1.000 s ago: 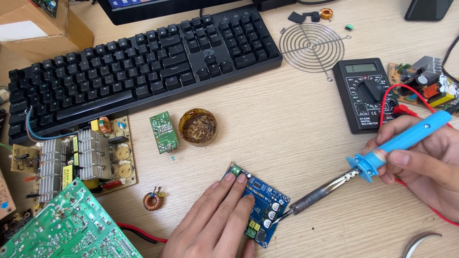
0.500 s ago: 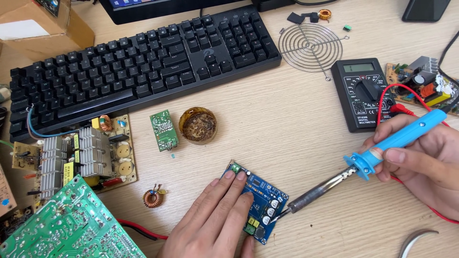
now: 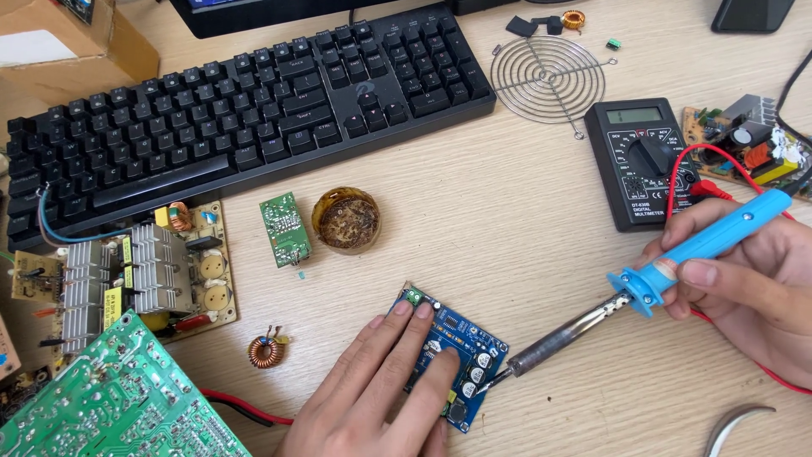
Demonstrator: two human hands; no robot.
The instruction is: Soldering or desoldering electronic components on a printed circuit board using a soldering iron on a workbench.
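Note:
A small blue circuit board (image 3: 470, 350) lies on the wooden desk near the bottom middle. My left hand (image 3: 372, 398) rests flat on it, fingertips pressing its left part. My right hand (image 3: 744, 288) grips a soldering iron with a blue handle (image 3: 702, 245). Its metal shaft slants down to the left, and the tip (image 3: 491, 382) touches the board's right edge.
A round tin of brown flux (image 3: 346, 220) and a small green board (image 3: 284, 228) lie above the blue board. A black keyboard (image 3: 237, 110) spans the back. A multimeter (image 3: 643, 161) with red leads sits at right, a wire fan guard (image 3: 541, 78) behind it. Larger circuit boards (image 3: 135, 279) fill the left, with a copper coil (image 3: 266, 351) nearby.
The view has shifted slightly. The hands and soldering iron hold nearly the same pose, with the tip staying at the blue board's right edge.

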